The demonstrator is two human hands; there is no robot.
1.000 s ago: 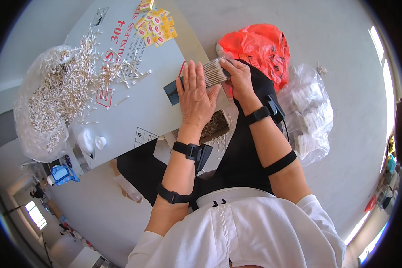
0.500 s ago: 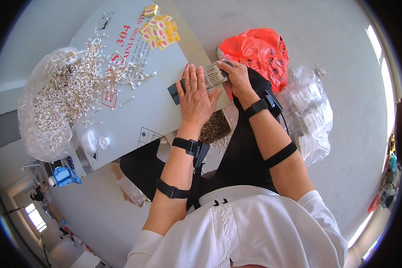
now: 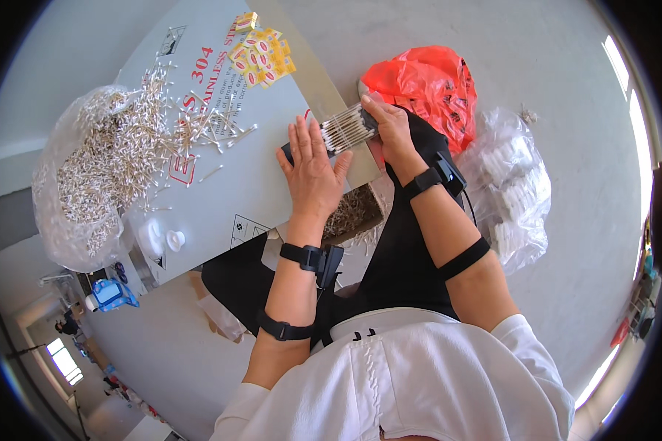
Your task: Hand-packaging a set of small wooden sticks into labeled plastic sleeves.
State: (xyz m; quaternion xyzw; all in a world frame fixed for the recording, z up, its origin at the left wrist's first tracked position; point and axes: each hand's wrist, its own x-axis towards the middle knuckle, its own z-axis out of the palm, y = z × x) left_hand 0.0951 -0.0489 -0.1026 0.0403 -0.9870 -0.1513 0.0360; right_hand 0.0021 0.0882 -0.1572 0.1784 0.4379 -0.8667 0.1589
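A row of cotton swabs lies side by side near the table's right edge, seemingly in a flat dark holder. My right hand grips its right end, thumb on top. My left hand lies palm down at the other end, fingers stretched out, over a dark flat piece that it mostly hides. White swab tips show beside its fingers. Farther left on the table, loose cotton swabs spread out from a big heap in a clear plastic bag.
Small yellow boxes are piled at the table's far side. White round plastic pieces sit near its front edge. Below the table edge is an open box of swabs. A red plastic bag and a clear bag of white packs lie right.
My left hand has shifted a little left and toward me, uncovering more white swab tips. My right hand stays at the right end, its thumb slightly moved.
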